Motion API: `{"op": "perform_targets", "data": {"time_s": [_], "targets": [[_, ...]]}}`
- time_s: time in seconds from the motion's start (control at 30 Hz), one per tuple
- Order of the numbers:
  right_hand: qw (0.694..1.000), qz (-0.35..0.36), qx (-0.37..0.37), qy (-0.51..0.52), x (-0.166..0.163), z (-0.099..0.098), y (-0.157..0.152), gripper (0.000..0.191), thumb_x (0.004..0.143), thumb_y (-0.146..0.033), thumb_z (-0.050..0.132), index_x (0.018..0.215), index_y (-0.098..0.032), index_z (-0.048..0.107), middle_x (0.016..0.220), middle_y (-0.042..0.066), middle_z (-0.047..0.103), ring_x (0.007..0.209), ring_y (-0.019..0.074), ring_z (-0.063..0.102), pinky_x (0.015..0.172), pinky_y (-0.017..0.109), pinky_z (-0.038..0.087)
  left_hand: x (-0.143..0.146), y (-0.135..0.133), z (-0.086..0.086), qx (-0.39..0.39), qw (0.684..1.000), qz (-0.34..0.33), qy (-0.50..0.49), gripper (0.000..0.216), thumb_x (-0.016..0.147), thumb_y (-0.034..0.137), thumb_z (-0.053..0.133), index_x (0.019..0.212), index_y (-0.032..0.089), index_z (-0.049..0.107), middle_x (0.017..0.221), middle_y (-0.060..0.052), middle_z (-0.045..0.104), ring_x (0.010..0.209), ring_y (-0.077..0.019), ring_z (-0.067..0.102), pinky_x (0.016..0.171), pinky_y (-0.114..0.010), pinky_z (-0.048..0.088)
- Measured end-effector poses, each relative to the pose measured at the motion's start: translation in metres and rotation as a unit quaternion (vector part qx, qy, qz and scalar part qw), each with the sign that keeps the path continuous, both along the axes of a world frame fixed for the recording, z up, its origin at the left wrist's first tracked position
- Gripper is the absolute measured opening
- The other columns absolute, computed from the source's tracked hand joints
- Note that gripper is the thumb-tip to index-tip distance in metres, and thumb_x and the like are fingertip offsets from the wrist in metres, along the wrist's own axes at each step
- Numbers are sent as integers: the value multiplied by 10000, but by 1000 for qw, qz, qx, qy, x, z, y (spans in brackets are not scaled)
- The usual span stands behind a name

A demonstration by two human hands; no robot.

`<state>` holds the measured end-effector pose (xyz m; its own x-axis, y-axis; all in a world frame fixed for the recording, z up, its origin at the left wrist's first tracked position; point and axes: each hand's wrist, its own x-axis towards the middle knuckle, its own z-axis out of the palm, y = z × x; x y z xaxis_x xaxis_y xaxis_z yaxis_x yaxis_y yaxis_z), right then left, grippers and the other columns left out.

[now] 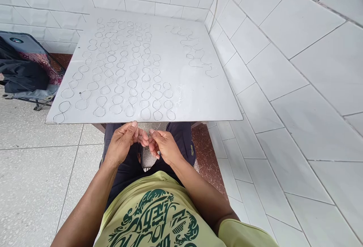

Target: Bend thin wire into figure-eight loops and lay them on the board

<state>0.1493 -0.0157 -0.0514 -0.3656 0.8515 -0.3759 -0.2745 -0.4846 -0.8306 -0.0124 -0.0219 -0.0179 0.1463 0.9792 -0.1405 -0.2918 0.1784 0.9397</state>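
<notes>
Thin silvery wire: between both hands, below the near edge of a white rectangular board
Left hand: fingers curled, thumb and forefinger pinching wire
Right hand: mostly closed, pinching wire
Board top: figure-eight wire loops leftward, wavy wires rightward
Obstruction: white tiled wall along the right side

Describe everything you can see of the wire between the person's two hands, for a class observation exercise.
The wire is very thin, greyish and metallic-looking. It is held in the fingers of the left hand and the right hand, just off the near edge of the white board. A short free end slants upward beyond the right thumb, and another bit shows between the hands. Fingers hide the rest, so its full shape cannot be told.
</notes>
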Motion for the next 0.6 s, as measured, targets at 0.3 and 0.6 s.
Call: {"op": "perform_targets", "data": {"time_s": [0.3,0.6], "targets": [[992,41,118,-5,10,-2,0,417,921,-561,694,942,-150,763,735,33,669,561,118,618,404,194,403,-9,11,15,13,999,34,40,477,948,543,638,635,205,512,843,-81,703,764,-190,627,759,-349,530],[976,123,39,174,5,-7,1,340,814,-430,853,1012,-162,790,929,101,757,812,205,704,594,273,520,-1,12,19,-19,1000,-3,0,485,941,558,639,640,206,499,648,7,510,520,-121,450,475,-279,410]]}}
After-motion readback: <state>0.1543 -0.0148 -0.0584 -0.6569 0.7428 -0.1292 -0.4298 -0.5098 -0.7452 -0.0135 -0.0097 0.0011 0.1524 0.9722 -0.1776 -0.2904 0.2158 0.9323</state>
